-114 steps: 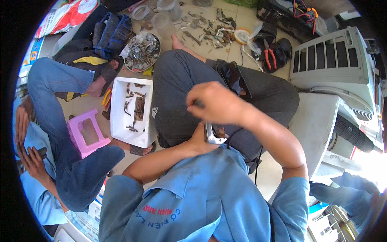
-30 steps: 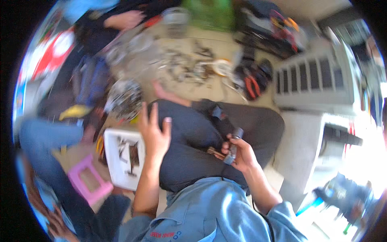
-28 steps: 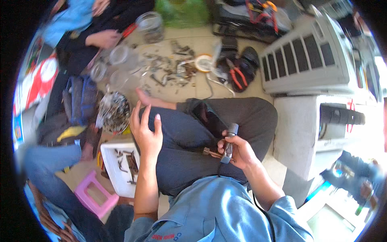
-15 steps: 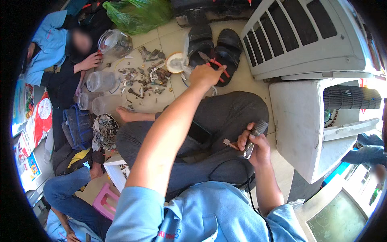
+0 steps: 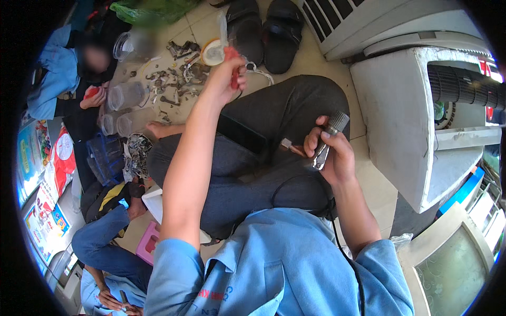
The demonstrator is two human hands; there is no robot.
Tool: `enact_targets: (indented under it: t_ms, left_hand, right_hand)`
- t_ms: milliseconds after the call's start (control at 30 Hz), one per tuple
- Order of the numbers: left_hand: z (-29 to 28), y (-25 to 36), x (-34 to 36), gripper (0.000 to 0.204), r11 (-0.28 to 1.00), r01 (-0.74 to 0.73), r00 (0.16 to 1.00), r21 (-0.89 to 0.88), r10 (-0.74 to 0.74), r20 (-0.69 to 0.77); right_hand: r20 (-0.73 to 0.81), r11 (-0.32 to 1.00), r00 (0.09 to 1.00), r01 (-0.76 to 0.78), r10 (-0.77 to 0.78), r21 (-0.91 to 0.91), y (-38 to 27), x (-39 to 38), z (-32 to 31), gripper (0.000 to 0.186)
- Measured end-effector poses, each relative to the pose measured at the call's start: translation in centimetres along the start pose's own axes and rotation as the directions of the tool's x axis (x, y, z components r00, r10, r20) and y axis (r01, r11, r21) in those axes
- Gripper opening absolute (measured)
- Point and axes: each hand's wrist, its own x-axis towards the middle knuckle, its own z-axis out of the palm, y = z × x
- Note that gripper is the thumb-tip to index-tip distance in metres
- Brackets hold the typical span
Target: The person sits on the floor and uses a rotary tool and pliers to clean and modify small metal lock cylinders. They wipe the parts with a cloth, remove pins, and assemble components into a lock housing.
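My left hand [image 5: 226,78] is closed on red-handled pliers [image 5: 234,67], raised above the floor beyond my knees near a round lidded tub [image 5: 213,51]. My right hand [image 5: 333,148] grips a silvery metal tool [image 5: 321,152] with a grey knurled knob, over my right thigh. A short copper tube with a nut [image 5: 292,146] sticks out from that grip to the left; how it is held is partly hidden. A dark flat object [image 5: 242,134] lies on my lap, and small metal parts [image 5: 176,79] are scattered on the tiles left of the pliers.
Black sandals [image 5: 280,37] lie beyond my knees. Appliance housings [image 5: 387,131] stand at right. Plastic jars [image 5: 126,97], a bin of scrap [image 5: 137,155] and a pink stool [image 5: 149,242] are at left. A co-worker's hand [image 5: 95,97] is upper left; another's hands [image 5: 110,297] lower left.
My left hand went from open over my knee to the pliers on the sandals, and has now lifted them leftward and toward me. My right hand keeps the metal tool. The view has shifted.
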Motion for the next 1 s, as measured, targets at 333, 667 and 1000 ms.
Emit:
enact_targets:
  t_ms: [333,667,1000]
  left_hand:
    - [0.2,-8.6,-26.5,0.087,0.951,0.075,0.954,-0.300,0.020,0.301]
    - [-0.2,-18.6,-36.4,0.054,0.941,-0.149,0.987,0.304,0.159,-0.008]
    - [1.6,-18.6,-39.8,0.030,0.936,-0.221,0.974,0.275,0.224,0.018]
  right_hand:
    - [0.005,0.997,0.998,-0.061,0.062,-0.055,0.7,-1.1,4.7,0.030]
    - [0.099,0.960,0.980,-0.144,0.172,-0.242,5.0,-3.6,10.3,0.029]
    - [0.066,0.893,0.950,-0.260,0.304,-0.368,6.7,-4.5,12.5,0.027]
